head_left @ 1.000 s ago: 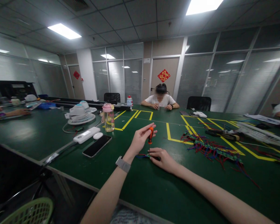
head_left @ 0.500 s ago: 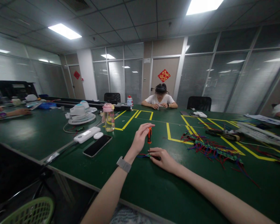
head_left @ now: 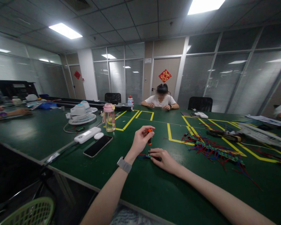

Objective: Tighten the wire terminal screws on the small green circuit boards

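Observation:
My left hand, with a grey watch band on its wrist, grips the orange-and-black handle of a screwdriver. The screwdriver stands upright, its tip down at a small green circuit board with thin red and blue wires. On the table, my right hand pinches the board's right end between thumb and fingers, partly hiding it. To the right lies a long row of similar wired circuit boards.
Left of my hands are a black phone, a white power strip, a pink-lided bottle and a white fan. Pliers and a white rack-like object lie at right. A person sits opposite.
My left fingers have closed further round the screwdriver handle, the thumb now across it. My right hand and the board stay put. The person opposite has moved their hands apart.

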The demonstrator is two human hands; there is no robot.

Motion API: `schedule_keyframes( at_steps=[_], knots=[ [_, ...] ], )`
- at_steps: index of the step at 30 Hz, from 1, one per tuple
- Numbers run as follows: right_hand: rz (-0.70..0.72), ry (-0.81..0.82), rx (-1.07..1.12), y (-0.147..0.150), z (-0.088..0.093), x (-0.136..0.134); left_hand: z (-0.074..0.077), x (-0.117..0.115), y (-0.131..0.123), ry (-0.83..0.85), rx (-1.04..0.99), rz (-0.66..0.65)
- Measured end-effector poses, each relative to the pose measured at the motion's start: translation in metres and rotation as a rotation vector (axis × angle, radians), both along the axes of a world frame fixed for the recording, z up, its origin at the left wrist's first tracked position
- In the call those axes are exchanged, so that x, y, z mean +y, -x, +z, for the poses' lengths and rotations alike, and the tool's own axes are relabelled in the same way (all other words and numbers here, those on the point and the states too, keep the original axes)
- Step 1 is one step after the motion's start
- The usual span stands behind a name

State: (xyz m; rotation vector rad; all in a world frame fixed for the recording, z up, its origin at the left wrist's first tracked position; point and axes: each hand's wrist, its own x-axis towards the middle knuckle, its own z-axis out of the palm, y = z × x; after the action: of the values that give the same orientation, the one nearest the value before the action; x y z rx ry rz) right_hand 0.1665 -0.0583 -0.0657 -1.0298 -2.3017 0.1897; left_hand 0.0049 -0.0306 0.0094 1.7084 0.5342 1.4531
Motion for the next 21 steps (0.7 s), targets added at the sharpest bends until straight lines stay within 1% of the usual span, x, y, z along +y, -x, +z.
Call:
schedule_keyframes(
  at_steps=[2, 4, 5, 8, 10, 12, 14, 18, 20, 21],
  knots=[
    [0.006, -0.004, 0.002, 0.0001, 0.0001, 0.0000, 0.0009, -0.0015, -0.0001, -0.051, 0.032, 0.063],
    [0.006, -0.005, 0.003, 0.0002, 0.0002, 0.0001, 0.0019, -0.0026, -0.0005, -0.073, 0.032, 0.070],
    [0.004, -0.005, 0.004, 0.0002, 0.0002, 0.0002, 0.0023, -0.0028, -0.0009, -0.064, 0.017, 0.040],
    [0.009, -0.005, 0.004, -0.0001, 0.0001, 0.0003, 0.0024, -0.0021, -0.0025, 0.025, -0.068, -0.133],
    [0.013, -0.007, 0.003, -0.0004, -0.0004, 0.0005, 0.0017, -0.0014, -0.0034, 0.076, -0.108, -0.193],
    [0.010, -0.007, 0.001, -0.0006, -0.0009, 0.0006, 0.0007, -0.0009, -0.0036, 0.088, -0.110, -0.168],
    [0.005, -0.005, 0.002, -0.0007, -0.0014, 0.0009, -0.0004, -0.0007, -0.0031, 0.079, -0.082, -0.109],
    [0.003, 0.004, -0.005, -0.0007, -0.0019, 0.0014, -0.0008, -0.0008, -0.0015, -0.007, -0.004, 0.016],
    [0.005, 0.002, -0.007, -0.0005, -0.0015, 0.0014, 0.0000, -0.0009, -0.0014, -0.031, 0.006, 0.022],
    [0.005, 0.000, -0.007, -0.0003, -0.0011, 0.0012, 0.0004, -0.0009, -0.0015, -0.023, -0.004, -0.007]
  ],
)
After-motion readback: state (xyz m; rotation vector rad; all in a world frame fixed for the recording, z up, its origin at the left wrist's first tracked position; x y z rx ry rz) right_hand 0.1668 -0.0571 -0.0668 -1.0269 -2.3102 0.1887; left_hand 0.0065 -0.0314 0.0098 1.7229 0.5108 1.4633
